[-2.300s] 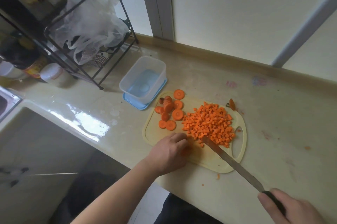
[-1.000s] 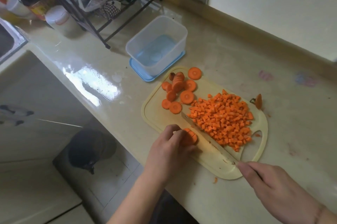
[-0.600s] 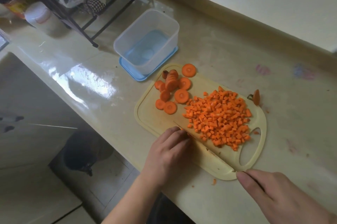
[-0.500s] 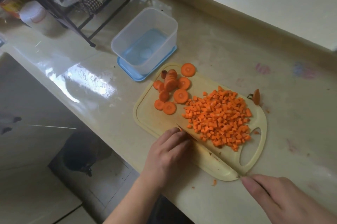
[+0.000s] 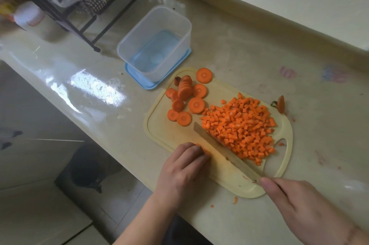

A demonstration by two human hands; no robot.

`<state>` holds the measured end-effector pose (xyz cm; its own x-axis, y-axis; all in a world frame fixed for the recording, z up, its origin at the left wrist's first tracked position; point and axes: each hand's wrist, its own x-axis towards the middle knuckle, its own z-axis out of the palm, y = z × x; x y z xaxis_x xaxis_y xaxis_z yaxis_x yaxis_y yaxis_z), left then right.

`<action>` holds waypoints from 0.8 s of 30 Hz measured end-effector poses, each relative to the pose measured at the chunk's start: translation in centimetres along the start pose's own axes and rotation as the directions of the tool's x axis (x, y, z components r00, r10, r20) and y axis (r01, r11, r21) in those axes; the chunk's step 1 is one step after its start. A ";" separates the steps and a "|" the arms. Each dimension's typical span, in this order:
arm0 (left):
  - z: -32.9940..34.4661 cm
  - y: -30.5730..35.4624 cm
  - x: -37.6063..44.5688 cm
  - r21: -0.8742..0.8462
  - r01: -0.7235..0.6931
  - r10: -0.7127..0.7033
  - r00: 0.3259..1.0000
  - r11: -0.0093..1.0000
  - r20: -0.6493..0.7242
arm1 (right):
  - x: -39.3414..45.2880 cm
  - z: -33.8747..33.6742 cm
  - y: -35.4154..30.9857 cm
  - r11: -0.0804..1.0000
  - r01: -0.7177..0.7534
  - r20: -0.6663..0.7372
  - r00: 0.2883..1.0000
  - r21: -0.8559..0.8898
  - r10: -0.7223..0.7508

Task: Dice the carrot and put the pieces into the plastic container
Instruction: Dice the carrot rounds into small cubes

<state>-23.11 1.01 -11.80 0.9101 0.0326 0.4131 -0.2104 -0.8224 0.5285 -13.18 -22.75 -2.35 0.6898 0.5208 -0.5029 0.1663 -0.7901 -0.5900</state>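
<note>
Behind the left hand (image 5: 184, 167), curled on a slice, slices (image 5: 184, 97) remain uncut; dice (image 5: 239, 127) are piled, the container (image 5: 154, 42) unfilled; the knife (image 5: 225, 155) is gripped by the right hand (image 5: 299, 202).

Carrot piece (image 5: 201, 147) mostly hidden under left hand (image 5: 182, 169). Knife (image 5: 223, 151) handle covered by right hand (image 5: 299, 202). Rack (image 5: 65, 15), 10 o'clock, cropped, contents blurred.

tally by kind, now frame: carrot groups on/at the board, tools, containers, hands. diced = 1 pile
Diced carrot pile: 1
Loose carrot rounds: 6, plus 1 fanned sliced chunk
Carrot end off the board: 1
Carrot bit under left hand: 1
Knife in right hand: 1
Cutting board: 1
Plastic container, empty, on blue lid: 1 each
Hands: 2
Total: 16
</note>
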 end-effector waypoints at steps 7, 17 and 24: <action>0.1 -0.5 -0.6 0.014 -0.034 0.034 0.999 0.999 0.016 | -1.2 0.5 -0.1 1.000 0.017 0.057 0.998 0.004 -0.017; -0.1 -0.4 -0.3 -0.035 -0.013 0.013 1.000 0.999 0.012 | -1.4 1.8 -0.4 0.984 -0.015 0.090 0.995 -0.178 0.031; -0.4 -0.3 -0.5 -0.005 -0.023 0.023 0.999 1.000 0.034 | -0.4 1.4 0.2 0.999 0.034 -0.005 0.999 -0.007 -0.034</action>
<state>-23.63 1.41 -11.86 0.9165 -0.0053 0.4000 -0.2329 -0.8201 0.5227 -14.40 -22.65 -3.12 0.6872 0.5456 -0.4796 0.1945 -0.7743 -0.6022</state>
